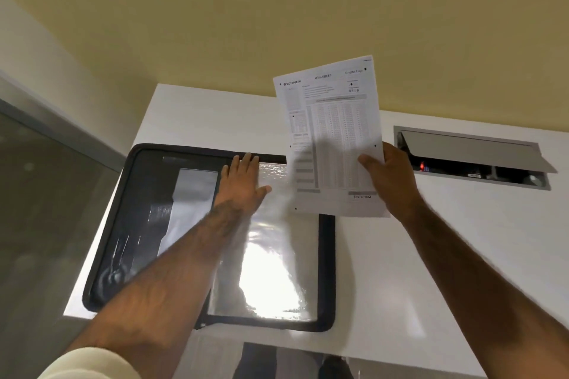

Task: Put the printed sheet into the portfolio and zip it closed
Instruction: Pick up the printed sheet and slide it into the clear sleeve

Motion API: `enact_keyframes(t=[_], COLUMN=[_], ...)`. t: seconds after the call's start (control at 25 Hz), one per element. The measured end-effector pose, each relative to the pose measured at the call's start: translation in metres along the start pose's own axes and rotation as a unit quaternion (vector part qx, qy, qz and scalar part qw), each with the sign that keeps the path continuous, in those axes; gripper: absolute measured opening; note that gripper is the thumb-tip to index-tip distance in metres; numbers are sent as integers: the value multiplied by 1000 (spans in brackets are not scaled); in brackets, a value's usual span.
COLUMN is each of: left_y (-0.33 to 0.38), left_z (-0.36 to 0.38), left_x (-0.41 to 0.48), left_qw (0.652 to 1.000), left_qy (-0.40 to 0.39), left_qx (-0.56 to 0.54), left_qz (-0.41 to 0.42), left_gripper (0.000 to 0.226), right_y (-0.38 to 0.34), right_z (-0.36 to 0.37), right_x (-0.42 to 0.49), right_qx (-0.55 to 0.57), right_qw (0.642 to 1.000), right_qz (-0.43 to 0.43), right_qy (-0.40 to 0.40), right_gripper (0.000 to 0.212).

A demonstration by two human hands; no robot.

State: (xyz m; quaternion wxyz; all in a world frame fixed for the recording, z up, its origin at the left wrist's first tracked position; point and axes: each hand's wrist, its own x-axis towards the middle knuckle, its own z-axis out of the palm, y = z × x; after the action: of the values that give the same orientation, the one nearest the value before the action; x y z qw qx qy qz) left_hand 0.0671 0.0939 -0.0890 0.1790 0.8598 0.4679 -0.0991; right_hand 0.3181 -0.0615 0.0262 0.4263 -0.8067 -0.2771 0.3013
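White table point(400, 255), black portfolio point(327, 271) lying open, left hand point(243, 181) flat with fingers spread on its glossy plastic sleeve point(271, 271), right hand point(389, 175) pinching the printed sheet point(332, 138) (held upright above).

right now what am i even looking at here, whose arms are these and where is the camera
There is no machine here. The single picture comes from a wide-angle camera worn on a person's head, looking forward and down, so both arms are that person's own. On the white table lies a black zip portfolio, opened flat, with shiny clear plastic sleeves inside. The left hand rests flat on the sleeves. The right hand holds up a printed sheet headed "OMR SHEET", above the portfolio and not yet inside it. At the right, a grey hatch set into the table stands open.
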Motion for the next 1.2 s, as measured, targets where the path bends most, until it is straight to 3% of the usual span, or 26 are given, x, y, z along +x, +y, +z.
enact_keyframes(t=[0.24,0.48,0.64,0.88,1.08,1.2], left_y=[-8,-14,-6,6,6,9], left_z=[7,4,-15,-21,-23,-25], left_x=[-12,-10,1,10,19,20], left_qw=[1000,990,991,990,994,992], left_qy=[11,121,96,55,9,-18], left_qx=[0,-21,-17,-51,-14,-105], left_qz=[26,69,90,121,111,62], left_gripper=[79,20,5,5,13,9], right_y=[-3,-20,-44,-71,-72,-70], right_z=[13,19,20,27,30,27], right_x=[9,27,44,60,66,67], right_qx=[25,20,-19,31,42,35], right_qw=[1000,1000,998,996,995,995], right_qz=[0,-24,-62,-89,-94,-94], right_qy=[-8,4,5,-6,-6,-1], right_gripper=[14,12,26,32,34,34])
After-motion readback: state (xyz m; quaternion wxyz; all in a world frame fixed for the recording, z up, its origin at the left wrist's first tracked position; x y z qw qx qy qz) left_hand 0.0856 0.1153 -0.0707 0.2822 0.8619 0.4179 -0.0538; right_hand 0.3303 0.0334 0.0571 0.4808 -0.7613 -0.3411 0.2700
